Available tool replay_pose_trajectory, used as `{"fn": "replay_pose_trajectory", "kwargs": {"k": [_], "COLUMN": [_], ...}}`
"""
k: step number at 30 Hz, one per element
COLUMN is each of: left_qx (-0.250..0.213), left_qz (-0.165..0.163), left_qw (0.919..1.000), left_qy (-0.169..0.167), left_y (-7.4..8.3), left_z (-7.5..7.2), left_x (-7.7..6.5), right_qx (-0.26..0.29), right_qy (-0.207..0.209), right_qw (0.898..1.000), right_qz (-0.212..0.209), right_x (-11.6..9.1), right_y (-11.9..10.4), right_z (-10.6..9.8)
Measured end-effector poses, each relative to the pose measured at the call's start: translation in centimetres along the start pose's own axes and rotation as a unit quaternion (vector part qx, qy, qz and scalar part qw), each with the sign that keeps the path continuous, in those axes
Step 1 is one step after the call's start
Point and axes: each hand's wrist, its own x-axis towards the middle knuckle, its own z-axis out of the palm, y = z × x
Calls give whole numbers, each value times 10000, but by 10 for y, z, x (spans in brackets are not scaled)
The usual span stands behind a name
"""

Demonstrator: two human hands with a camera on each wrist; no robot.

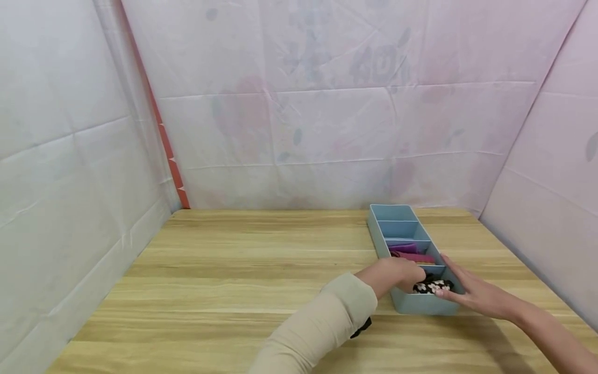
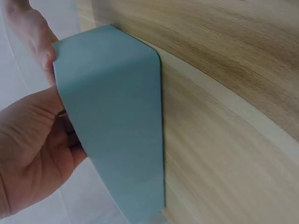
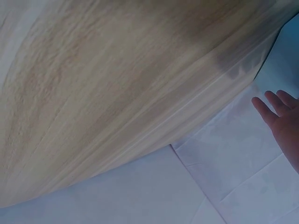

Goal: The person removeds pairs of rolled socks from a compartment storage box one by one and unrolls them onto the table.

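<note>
Currently, we judge the step in hand to be settling the floral cloth (image 1: 435, 286) in the near compartment of the box (image 1: 426, 305), which stands on the right side of the table (image 1: 224, 291). The left hand (image 1: 404, 273) reaches over the wall into that compartment; its fingertips are hidden, so we cannot tell whether they pinch the cloth. The right hand (image 1: 477, 294) braces the near right corner, fingers straight and apart along the outer wall, thumb over the near rim.

For a good result, we recommend holding the box steady with the right hand, pressing the cloth down evenly with the left, and tucking loose edges below the rim. We should withdraw the fingers straight up, since a snag could pull the fold loose.

Of the four compartments in line, the near one holds the floral cloth. The next holds a purple cloth (image 1: 402, 248) and a red cloth (image 1: 417, 257). The two farthest show us bare inner walls.
</note>
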Motion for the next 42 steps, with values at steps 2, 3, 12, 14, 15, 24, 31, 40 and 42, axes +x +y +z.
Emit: {"fn": "replay_pose_trajectory", "kwargs": {"k": [2, 3, 12, 14, 15, 24, 31, 40, 42], "left_qx": [34, 38, -177, -179, -173, -137, -186, 159, 155], "left_qz": [38, 35, 118, 147, 155, 162, 128, 300, 292], "left_qw": [9999, 9998, 9973, 9966, 9962, 9943, 9924, 9904, 9899], "left_qy": [123, 199, 700, 788, 838, 1047, 1207, 1341, 1377], "left_y": [-1, -1, -8, -9, -10, -11, -17, -24, -25], "left_z": [1, 1, 4, 5, 5, 4, -10, -27, -29], "left_x": [3, 5, 14, 15, 15, 12, 7, -6, -8], "right_qx": [3, 9, 82, 100, 99, 83, -144, -70, 56], "right_qy": [-8, -8, 1, 24, 45, 136, 273, 214, 180], "right_qw": [10000, 10000, 9999, 9999, 9998, 9997, 9995, 9995, 9994], "right_qz": [-6, -17, -79, -113, -141, -169, -120, -235, -281], "right_x": [0, 0, 1, 1, 2, 2, 3, 4, 5], "right_y": [0, 1, 6, 6, 6, 6, 5, 11, 12], "right_z": [-2, -2, -5, -4, -4, -2, -4, -4, -4]}}
